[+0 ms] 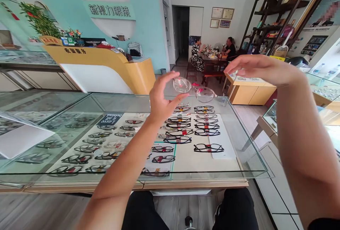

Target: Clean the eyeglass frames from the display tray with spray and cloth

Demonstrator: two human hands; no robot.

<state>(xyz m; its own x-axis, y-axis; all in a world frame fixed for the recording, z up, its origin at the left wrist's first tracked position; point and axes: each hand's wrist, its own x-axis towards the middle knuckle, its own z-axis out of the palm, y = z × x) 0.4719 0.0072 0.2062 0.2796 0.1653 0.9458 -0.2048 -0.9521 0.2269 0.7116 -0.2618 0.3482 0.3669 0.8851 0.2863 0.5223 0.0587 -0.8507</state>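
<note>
My left hand (162, 97) holds a pair of clear-framed eyeglasses (205, 94) up above a glass display case (87, 107). Its thumb and fingers pinch the left lens rim, and a red mark shows on that lens. To the right of the glasses my right hand (251, 67) is raised, bent at the wrist, fingers stretched toward the left and apart from the glasses. No object shows in it, though the fingertips are slightly blurred. Beneath both hands, rows of dark-rimmed eyeglasses (208, 147) lie inside the case, several with red or orange tags.
A white panel (25, 139) rests on the case at left. Behind stands a wooden reception counter (138, 76) with plants. Two people (197, 53) sit at a dining table (212, 58) at the back. More display counters (268, 116) and a dark shelf (278, 12) stand right.
</note>
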